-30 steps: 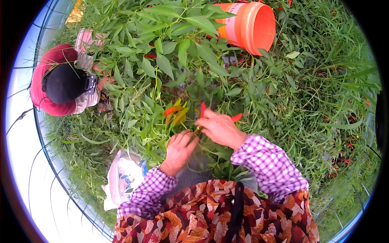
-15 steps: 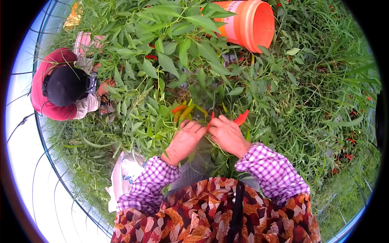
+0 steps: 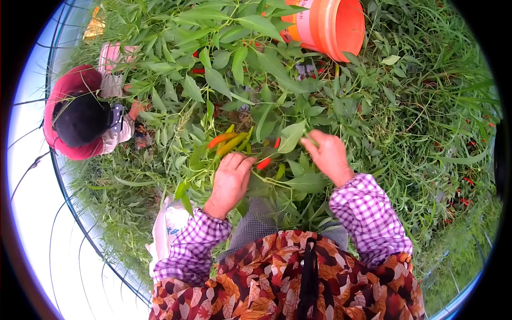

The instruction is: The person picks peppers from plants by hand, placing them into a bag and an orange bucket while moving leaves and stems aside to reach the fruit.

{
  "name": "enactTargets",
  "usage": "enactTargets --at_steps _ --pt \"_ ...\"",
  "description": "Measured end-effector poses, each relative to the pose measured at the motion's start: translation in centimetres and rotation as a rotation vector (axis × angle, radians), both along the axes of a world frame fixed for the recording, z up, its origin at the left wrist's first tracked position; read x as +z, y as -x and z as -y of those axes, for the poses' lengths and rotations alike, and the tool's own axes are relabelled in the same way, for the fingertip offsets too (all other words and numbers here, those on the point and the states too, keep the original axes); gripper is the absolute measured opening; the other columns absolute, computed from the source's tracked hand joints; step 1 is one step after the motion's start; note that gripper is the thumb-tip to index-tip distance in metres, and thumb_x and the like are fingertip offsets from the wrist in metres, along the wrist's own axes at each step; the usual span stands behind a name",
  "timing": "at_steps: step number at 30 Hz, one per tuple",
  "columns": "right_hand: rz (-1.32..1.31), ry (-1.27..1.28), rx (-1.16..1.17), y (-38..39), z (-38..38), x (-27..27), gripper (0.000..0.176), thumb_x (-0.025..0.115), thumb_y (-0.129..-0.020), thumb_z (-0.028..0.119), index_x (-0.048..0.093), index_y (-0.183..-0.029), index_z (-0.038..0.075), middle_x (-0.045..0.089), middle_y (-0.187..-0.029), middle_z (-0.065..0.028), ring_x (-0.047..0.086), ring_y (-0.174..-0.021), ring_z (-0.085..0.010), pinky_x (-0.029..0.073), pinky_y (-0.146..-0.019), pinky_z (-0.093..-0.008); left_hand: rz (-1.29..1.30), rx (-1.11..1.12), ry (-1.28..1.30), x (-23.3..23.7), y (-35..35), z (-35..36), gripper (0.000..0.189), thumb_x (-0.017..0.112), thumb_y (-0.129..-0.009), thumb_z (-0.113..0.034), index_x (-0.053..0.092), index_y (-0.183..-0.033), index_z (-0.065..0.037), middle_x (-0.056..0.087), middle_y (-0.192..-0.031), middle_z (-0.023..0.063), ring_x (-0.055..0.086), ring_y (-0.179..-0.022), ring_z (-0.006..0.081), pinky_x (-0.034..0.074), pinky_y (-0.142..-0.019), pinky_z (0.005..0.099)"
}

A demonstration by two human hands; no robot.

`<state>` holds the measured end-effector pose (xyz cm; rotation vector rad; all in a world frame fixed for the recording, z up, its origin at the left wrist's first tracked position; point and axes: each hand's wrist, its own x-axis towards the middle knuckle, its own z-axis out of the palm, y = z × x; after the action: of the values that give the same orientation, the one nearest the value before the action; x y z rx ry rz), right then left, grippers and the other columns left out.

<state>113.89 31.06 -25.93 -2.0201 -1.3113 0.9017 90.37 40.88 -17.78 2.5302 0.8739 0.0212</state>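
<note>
My left hand (image 3: 232,178) has its fingers curled at a pepper plant, just below a yellow-green pepper (image 3: 230,144) and an orange pepper (image 3: 220,140). What those fingers grip is hidden. To the right, my right hand (image 3: 326,152) is closed by a broad green leaf (image 3: 292,137); its fingertips are partly covered, and what they hold is too small to tell. Between my hands a red pepper (image 3: 264,163) hangs among leaves and thin stems.
An orange bucket (image 3: 325,26) lies tipped on its side among the plants at the top. Another person (image 3: 82,114) in a black cap crouches at the left, near a pink bucket (image 3: 113,56). A white sack (image 3: 169,224) lies at lower left.
My right hand has moved up and right, away from my left hand, which has shifted slightly left. The red pepper once beside my right hand is no longer seen there.
</note>
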Motion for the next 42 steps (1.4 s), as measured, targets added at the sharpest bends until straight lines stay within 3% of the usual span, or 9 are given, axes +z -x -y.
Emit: enactTargets --at_steps 5,8,10,14,16,18,25,32,42 --pt "-0.232 -0.184 -0.723 -10.2 4.7 -0.1 0.026 0.054 -0.099 0.026 0.067 -0.097 0.004 0.043 -0.057 0.0075 0.03 -0.047 -0.0024 0.024 -0.04 -0.0231 0.004 0.129 -0.001 -0.2 -1.2 -3.1 0.017 0.06 -0.079 -0.001 0.063 -0.096 -0.003 0.06 -0.09 0.0116 0.057 -0.088 0.0322 0.048 -0.078 0.0393" --pt "-0.149 -0.243 -0.788 -11.2 6.6 4.5 0.024 0.055 -0.098 0.024 0.067 -0.101 0.003 0.05 -0.061 0.0058 0.038 -0.053 -0.0005 0.034 -0.049 -0.0187 -0.011 0.164 0.018 -0.4 -3.1 -5.0 0.016 0.059 -0.082 -0.005 0.061 -0.098 -0.003 0.061 -0.092 0.0128 0.056 -0.089 0.0341 0.047 -0.079 0.0415" --pt "0.104 -0.427 -0.633 -10.0 7.3 6.1 0.022 0.059 -0.095 0.021 0.068 -0.096 0.001 0.063 -0.068 -0.0015 0.049 -0.055 -0.0042 0.04 -0.051 -0.0195 -0.142 0.219 0.219 -0.4 -4.2 -6.6 0.018 0.058 -0.084 -0.009 0.059 -0.101 -0.001 0.062 -0.098 0.0157 0.058 -0.093 0.0349 0.047 -0.081 0.0415" --pt "-0.148 0.052 0.176 -4.5 8.3 7.9 0.022 0.063 -0.09 0.02 0.068 -0.084 0.0 0.069 -0.081 -0.0125 0.063 -0.064 -0.0164 0.052 -0.058 -0.0294 -0.228 0.279 0.61 0.0 -5.0 -10.0 0.026 0.061 -0.081 -0.011 0.057 -0.104 0.001 0.063 -0.097 0.013 0.061 -0.088 0.0252 0.048 -0.08 0.0348" --pt "-0.403 -0.029 0.222 0.5 7.9 5.1 0.022 0.065 -0.089 0.02 0.066 -0.081 -0.001 0.063 -0.071 -0.0096 0.058 -0.059 -0.0181 0.049 -0.055 -0.0323 -0.183 0.259 0.752 0.6 -5.3 -10.7 0.028 0.062 -0.08 -0.01 0.058 -0.105 0.001 0.063 -0.096 0.0091 0.06 -0.084 0.0196 0.048 -0.079 0.0319" --pt "-0.313 -0.077 0.184 4.1 6.7 2.5 0.02 0.064 -0.09 0.018 0.065 -0.1 0.001 0.066 -0.089 -0.0116 0.061 -0.07 -0.0188 0.052 -0.064 -0.032 -0.187 0.197 0.899 -0.4 -4.7 -11.0 0.036 0.068 -0.076 -0.01 0.059 -0.109 0.001 0.062 -0.096 0.0054 0.056 -0.085 0.0141 0.047 -0.079 0.0285" --pt "-1.753 -0.17 -0.392 11.9 0.1 -8.7 0.037 0.055 -0.096 0.021 0.051 -0.128 0.004 0.058 -0.121 -0.0098 0.058 -0.106 -0.0196 0.048 -0.089 -0.0312 -0.173 0.092 0.928 0.3 -4.5 -10.3 0.048 0.077 -0.072 -0.005 0.058 -0.116 -0.002 0.061 -0.107 0.0033 0.054 -0.096 0.0145 0.048 -0.085 0.0298" --pt "-0.351 -0.175 0.064 8.7 -1.5 -5.5 0.032 0.066 -0.086 0.01 0.058 -0.116 0.001 0.063 -0.106 -0.0092 0.062 -0.094 -0.0201 0.049 -0.083 -0.0352 -0.062 -0.025 0.585 -0.8 -3.7 -8.9 0.036 0.076 -0.069 -0.018 0.062 -0.098 -0.003 0.065 -0.093 0.0096 0.059 -0.093 0.0263 0.048 -0.082 0.0372" --pt "-0.9 0.48 0.19 0.9 3.2 4.2 0.041 0.068 -0.086 0.01 0.056 -0.121 -0.008 0.063 -0.118 -0.0134 0.057 -0.109 -0.0215 0.044 -0.095 -0.0367 0.064 0.111 0.533 -6.9 -2.2 -3.5 0.027 0.076 -0.063 -0.015 0.06 -0.084 -0.008 0.061 -0.088 0.0073 0.05 -0.099 0.0274 0.04 -0.087 0.0417"
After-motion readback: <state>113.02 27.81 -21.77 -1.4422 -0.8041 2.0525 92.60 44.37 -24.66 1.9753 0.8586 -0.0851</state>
